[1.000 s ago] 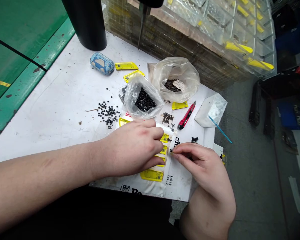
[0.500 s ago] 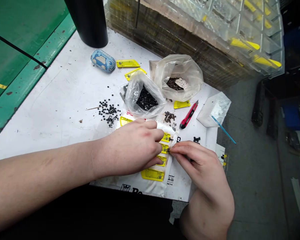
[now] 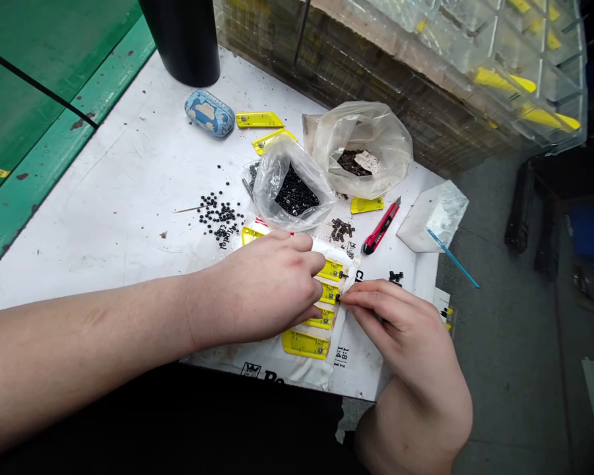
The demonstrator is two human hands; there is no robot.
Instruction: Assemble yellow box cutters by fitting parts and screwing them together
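Several yellow plastic parts lie in a row on a white printed sheet (image 3: 321,375). My left hand (image 3: 272,284) rests over the row with its fingers curled down onto a yellow plastic part (image 3: 329,293); its fingertips are partly hidden. At that part's right end, my right hand (image 3: 400,323) pinches a small black piece (image 3: 337,299) between thumb and forefinger. The part just above has a similar dark piece (image 3: 344,275) at its end. Nearest my body lies another yellow part (image 3: 305,344), untouched by either hand.
Behind the hands stand a bag of black bits (image 3: 297,191) and a bag of brown bits (image 3: 354,163). Loose black rings (image 3: 222,214) lie left, a red utility knife (image 3: 381,227) right. Farther back are a blue case (image 3: 210,113), a black cylinder (image 3: 188,46) and stacked compartment boxes (image 3: 376,79).
The whole view has shifted slightly, so things on the table appear a little farther right. Both hands keep nearly the same place at the yellow parts.
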